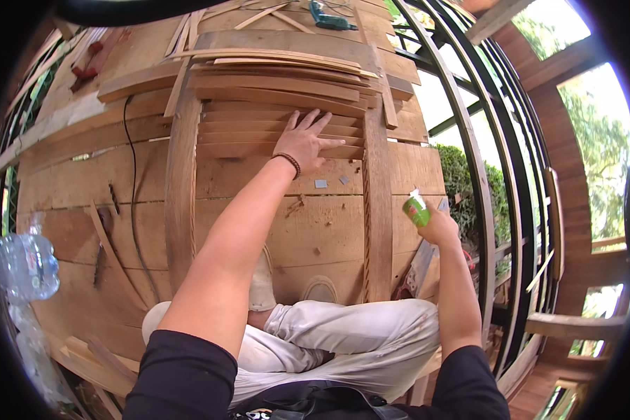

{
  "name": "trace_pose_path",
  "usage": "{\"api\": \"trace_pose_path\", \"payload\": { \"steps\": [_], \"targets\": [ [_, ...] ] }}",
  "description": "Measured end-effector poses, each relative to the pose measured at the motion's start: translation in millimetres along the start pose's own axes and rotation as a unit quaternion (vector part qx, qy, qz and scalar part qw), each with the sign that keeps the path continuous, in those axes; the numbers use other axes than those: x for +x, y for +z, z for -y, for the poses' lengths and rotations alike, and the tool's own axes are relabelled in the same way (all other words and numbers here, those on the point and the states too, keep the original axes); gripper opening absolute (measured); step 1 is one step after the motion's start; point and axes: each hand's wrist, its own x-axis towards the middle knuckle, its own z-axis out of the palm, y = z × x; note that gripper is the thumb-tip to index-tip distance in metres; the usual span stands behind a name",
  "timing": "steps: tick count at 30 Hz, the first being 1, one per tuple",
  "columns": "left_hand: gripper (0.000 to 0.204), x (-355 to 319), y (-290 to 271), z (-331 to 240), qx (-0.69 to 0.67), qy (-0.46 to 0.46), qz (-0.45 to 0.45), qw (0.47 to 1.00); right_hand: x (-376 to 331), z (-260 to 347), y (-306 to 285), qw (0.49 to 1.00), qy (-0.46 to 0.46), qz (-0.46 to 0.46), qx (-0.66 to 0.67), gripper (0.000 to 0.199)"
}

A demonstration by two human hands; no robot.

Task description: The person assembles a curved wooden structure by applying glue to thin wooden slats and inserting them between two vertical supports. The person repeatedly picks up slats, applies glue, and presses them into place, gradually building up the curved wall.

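My left hand (pixel 305 142) lies with fingers spread on a row of thin wooden slats (pixel 248 129) fitted between two upright wooden rails. The left rail (pixel 182 175) and the right rail (pixel 376 203) of this frame run toward me, with a line of notches along their inner edges. Out to the right, my right hand (pixel 441 225) is wrapped round a small green bottle (pixel 416 210) with a white tip, held tilted over the boards. More loose slats (pixel 280 87) are stacked across the far end of the frame.
A green power drill (pixel 329 17) lies at the far side. A black cable (pixel 132 147) runs along the left boards. Clear plastic bottles (pixel 24 266) stand at the left edge. Two small grey pieces (pixel 320 184) and wood chips lie inside the frame. Dark metal railings (pixel 469 119) border the right.
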Motion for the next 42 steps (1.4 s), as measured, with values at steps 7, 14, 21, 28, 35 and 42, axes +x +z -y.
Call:
{"api": "trace_pose_path", "payload": {
  "steps": [7, 14, 21, 28, 35, 42],
  "targets": [
    [0.062, 4.2, -15.6, -1.0, 0.009, -0.006, 0.039, 0.999, 32.5, 32.3, 47.2, 0.960, -0.038, 0.154, -0.229, 0.048],
    [0.069, -60.6, -18.4, 38.4, 0.009, -0.011, -0.003, 1.000, 49.5, 83.7, 80.7, 0.910, -0.137, 0.112, -0.376, 0.034],
    [0.066, -142.6, -48.5, 98.0, 0.106, -0.073, -0.030, 0.991, 45.1, 70.2, 54.5, 0.971, -0.158, 0.019, -0.178, 0.031],
    [0.055, -163.0, -39.2, 108.9, 0.082, -0.107, -0.172, 0.976, 17.0, 114.5, -7.4, 0.879, -0.244, -0.381, 0.148, 0.019],
    [0.047, -143.5, -34.3, 101.5, 0.032, -0.118, -0.181, 0.976, 23.6, 217.0, 14.0, 0.799, -0.403, -0.421, 0.149, 0.040],
    [0.046, -144.0, -35.0, 101.5, 0.034, -0.115, -0.196, 0.973, 53.9, 244.8, -4.5, 0.735, -0.375, -0.538, 0.170, 0.044]
  ]
}}
